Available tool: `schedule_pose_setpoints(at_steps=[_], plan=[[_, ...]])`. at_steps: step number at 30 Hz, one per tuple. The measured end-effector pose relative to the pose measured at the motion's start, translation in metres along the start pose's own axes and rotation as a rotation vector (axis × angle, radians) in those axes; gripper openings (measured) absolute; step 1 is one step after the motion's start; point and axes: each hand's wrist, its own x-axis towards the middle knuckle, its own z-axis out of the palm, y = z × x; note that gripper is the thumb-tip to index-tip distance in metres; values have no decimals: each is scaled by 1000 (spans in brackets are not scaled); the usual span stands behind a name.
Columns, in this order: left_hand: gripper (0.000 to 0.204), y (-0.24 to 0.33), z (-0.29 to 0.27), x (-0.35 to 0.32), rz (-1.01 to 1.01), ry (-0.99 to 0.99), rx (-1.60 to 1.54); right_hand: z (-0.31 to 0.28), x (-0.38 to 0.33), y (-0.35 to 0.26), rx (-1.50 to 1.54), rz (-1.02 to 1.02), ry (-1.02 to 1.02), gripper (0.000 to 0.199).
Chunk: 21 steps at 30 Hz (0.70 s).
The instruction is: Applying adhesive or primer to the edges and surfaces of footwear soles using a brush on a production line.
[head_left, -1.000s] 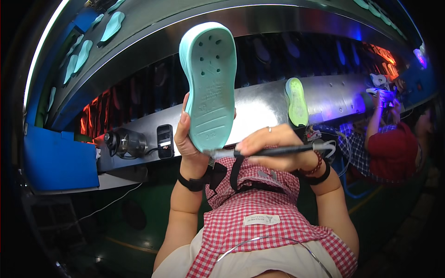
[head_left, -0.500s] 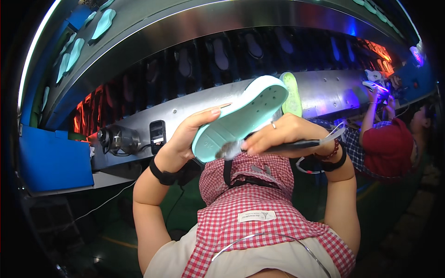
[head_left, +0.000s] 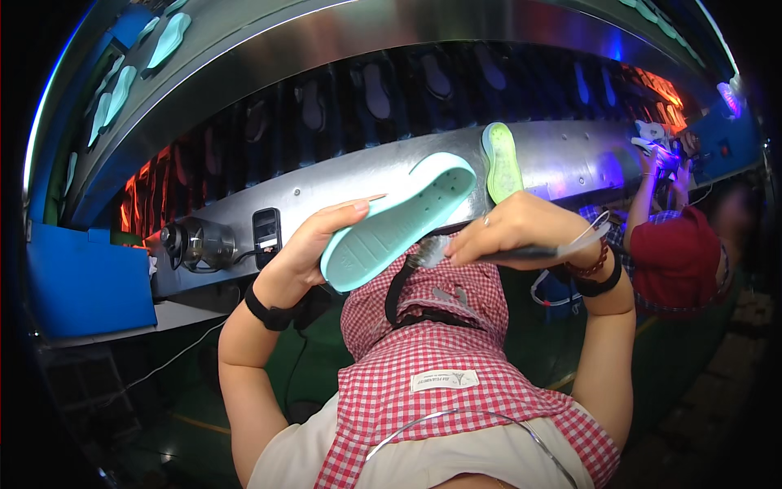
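Note:
My left hand (head_left: pixel 322 232) grips a mint-green shoe sole (head_left: pixel 391 220) by its wider near end, with the thumb along the edge. The sole is tilted, its cupped side with grooves and small holes facing up. In my right hand (head_left: pixel 521 224) is a brush (head_left: pixel 432 252) with dark bristles, a whitish wrapping round its head and a dark handle. Its bristles are just to the right of the sole's edge, apart from it. A yellow-green sole (head_left: pixel 503 167) lies on the metal ledge (head_left: pixel 562 159) beyond my right hand.
On the ledge at left stand a clear pot with a black lid (head_left: pixel 205 244) and a black device (head_left: pixel 266 236). A blue box (head_left: pixel 90 281) is farther left. Behind the ledge, a dark rack (head_left: pixel 375 94) carries several soles. Someone in a red top (head_left: pixel 676 257) works at the right.
The brush has come off the inside of the mint sole and moved right. My left hand and the sole have shifted slightly left and lower. More of the yellow-green sole now shows.

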Motion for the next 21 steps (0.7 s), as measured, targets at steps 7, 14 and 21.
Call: schedule_pose_setpoints(at_steps=[7,14,21], plan=[[47,4,6,-7,107,98,95,7,-15,16,203,127,172,21],[45,-23,8,21,196,-164,-623,63,21,3,919,189,600,20],[44,-30,6,24,181,-166,-667,78,28,27,125,-179,773,16]])
